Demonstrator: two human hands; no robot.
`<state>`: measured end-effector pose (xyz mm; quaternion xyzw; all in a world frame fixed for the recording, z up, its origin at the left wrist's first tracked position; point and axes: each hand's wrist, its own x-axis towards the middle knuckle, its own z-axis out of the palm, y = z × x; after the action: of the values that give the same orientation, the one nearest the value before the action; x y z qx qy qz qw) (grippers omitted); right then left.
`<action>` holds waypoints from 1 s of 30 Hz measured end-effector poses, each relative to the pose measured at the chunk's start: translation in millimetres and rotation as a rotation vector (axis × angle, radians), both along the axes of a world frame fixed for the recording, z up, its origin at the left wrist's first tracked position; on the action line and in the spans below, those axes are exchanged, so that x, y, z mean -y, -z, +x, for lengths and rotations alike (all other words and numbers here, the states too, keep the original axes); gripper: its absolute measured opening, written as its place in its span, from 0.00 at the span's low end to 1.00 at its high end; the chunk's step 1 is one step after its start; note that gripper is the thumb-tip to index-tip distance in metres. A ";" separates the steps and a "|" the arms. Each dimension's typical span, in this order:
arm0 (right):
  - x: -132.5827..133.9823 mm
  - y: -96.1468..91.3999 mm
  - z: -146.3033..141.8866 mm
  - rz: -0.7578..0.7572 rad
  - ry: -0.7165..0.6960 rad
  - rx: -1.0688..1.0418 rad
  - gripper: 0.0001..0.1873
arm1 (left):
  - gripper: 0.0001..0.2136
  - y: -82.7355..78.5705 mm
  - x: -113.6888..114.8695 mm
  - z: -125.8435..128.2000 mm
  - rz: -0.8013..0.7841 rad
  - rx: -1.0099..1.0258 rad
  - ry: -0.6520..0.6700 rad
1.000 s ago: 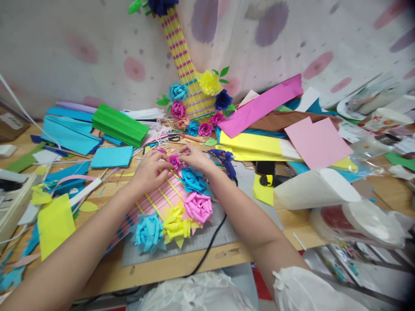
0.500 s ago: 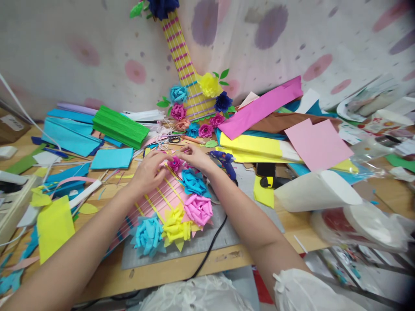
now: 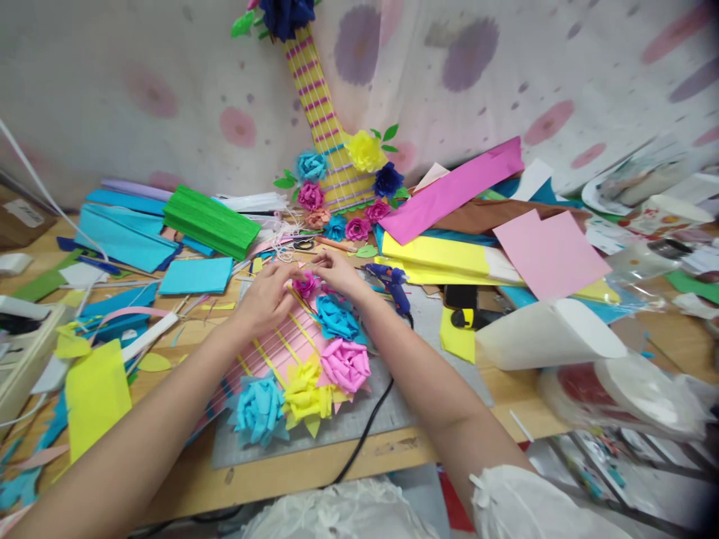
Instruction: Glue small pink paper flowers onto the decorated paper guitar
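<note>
Magenta paper, a small rose (image 3: pixel 306 284), sits pinched between both hands at the far end of a pink woven panel (image 3: pixel 275 348). The left hand (image 3: pixel 267 298) curls round it from the near side; the right hand (image 3: pixel 337 273) closes fingertips on it from beyond. Four larger flowers (image 3: pixel 314 374) crowd the panel's near edge on a grey mat (image 3: pixel 359 419), which almost reaches the table edge (image 3: pixel 292 471). Paper stacks (image 3: pixel 207 221) hem the work in. A glue gun (image 3: pixel 396 288) lies half hidden behind the right wrist.
</note>
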<state>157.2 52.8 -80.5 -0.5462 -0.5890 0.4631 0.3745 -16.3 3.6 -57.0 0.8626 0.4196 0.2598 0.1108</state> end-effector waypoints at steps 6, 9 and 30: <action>7.7 -8.0 -2.8 0.044 -0.069 -0.034 0.11 | 0.14 1.4 -1.4 -0.6 0.029 -0.031 -0.034; 6.9 -5.2 -3.6 0.019 -0.088 -0.002 0.12 | 0.12 1.8 -1.5 -4.6 0.043 -0.057 -0.064; 12.4 -9.5 1.9 -0.014 -0.118 -0.067 0.14 | 0.18 4.5 -1.4 -2.5 0.082 -0.106 -0.063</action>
<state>159.1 40.4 -71.1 -0.4974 -0.6040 0.5063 0.3624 -18.8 5.0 -61.5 0.8655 0.4406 0.2339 0.0446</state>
